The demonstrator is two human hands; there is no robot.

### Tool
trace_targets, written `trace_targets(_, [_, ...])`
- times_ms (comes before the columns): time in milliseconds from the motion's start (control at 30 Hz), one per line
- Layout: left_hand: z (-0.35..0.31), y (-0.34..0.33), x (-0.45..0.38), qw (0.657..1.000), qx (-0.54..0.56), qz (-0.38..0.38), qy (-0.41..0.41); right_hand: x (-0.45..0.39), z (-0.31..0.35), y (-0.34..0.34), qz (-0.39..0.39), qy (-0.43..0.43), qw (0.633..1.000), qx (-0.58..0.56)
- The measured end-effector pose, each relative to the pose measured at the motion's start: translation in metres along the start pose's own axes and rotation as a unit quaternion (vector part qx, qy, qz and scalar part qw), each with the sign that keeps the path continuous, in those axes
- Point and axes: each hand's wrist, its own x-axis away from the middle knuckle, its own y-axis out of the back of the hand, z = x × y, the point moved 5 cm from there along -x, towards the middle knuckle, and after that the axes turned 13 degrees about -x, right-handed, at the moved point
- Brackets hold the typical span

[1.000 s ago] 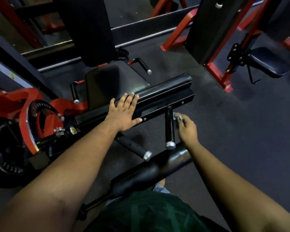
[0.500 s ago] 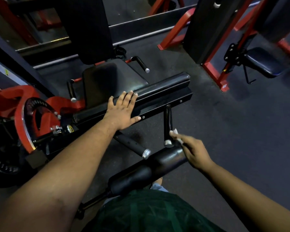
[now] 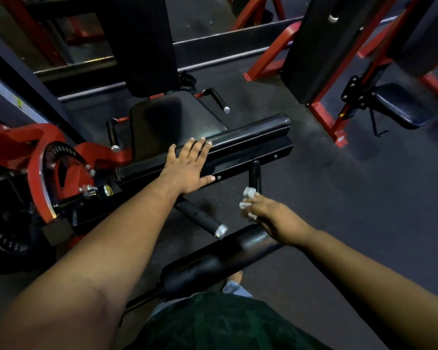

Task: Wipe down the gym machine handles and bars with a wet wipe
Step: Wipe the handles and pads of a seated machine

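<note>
Left hand flat, fingers straight, resting on black padded roller bar. Right hand pinches crumpled white wet wipe at lower end of short black vertical handle. Judged mid-task: angled black chrome-capped handle, seat-side grips unwiped as far as visible.

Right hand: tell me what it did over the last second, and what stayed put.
The right hand, pinching the wet wipe, slid down the short handle from its top to its capped end. The left hand stayed flat on the black pad bar.
</note>
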Motion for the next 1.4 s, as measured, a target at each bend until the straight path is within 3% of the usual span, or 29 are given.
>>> trace_targets(67, [0.001, -0.001, -0.001, 1.0, -0.001, -0.007, 0.003, 0.008, 0.004, 0.009, -0.004, -0.004, 1.0, -0.018])
trace_targets(200, [0.001, -0.002, -0.001, 1.0, -0.002, -0.006, 0.002, -0.027, -0.016, 0.05, -0.187, -0.05, 0.981, 0.013])
trace_targets(367, [0.003, 0.0, 0.003, 1.0, 0.002, -0.031, 0.004, -0.044, -0.041, 0.021, -0.16, -0.101, 0.981, -0.037])
trace_targets(433, [0.003, 0.001, 0.009, 0.998, 0.009, -0.057, 0.01, -0.02, -0.034, 0.008, -0.184, -0.08, 0.977, -0.067])
trace_targets(567, [0.0, -0.002, 0.027, 0.997, 0.01, -0.074, 0.021, 0.034, -0.002, -0.01, -0.163, -0.027, 0.974, -0.152])
trace_targets(633, [0.0, -0.004, 0.037, 0.997, -0.001, -0.079, 0.027, 0.041, -0.001, 0.001, -0.208, -0.022, 0.96, -0.187])
trace_targets(767, [-0.003, -0.009, 0.053, 0.993, 0.018, -0.102, 0.057, -0.003, -0.033, 0.034, -0.312, -0.077, 0.935, -0.151])
trace_targets(900, [-0.008, -0.021, 0.066, 0.991, 0.034, -0.092, 0.095, -0.03, -0.055, 0.019, -0.302, -0.119, 0.928, -0.185])
trace_targets(1000, [-0.016, -0.033, 0.076, 0.986, 0.074, -0.084, 0.127, 0.002, -0.038, -0.006, -0.319, -0.077, 0.921, -0.208])
trace_targets(1167, [-0.025, -0.042, 0.085, 0.977, 0.101, -0.083, 0.17, 0.06, -0.025, -0.027, -0.274, -0.035, 0.922, -0.273])
trace_targets(1233, [-0.026, -0.039, 0.087, 0.977, 0.083, -0.084, 0.178, 0.063, -0.029, -0.011, -0.351, -0.06, 0.879, -0.318])
trace_targets(1333, [-0.026, -0.033, 0.09, 0.98, 0.056, -0.074, 0.179, 0.034, -0.071, 0.008, -0.488, -0.183, 0.741, -0.424])
trace_targets(1400, [-0.025, -0.03, 0.092, 0.98, 0.053, -0.062, 0.184, -0.004, -0.099, 0.007, -0.478, -0.238, 0.659, -0.53])
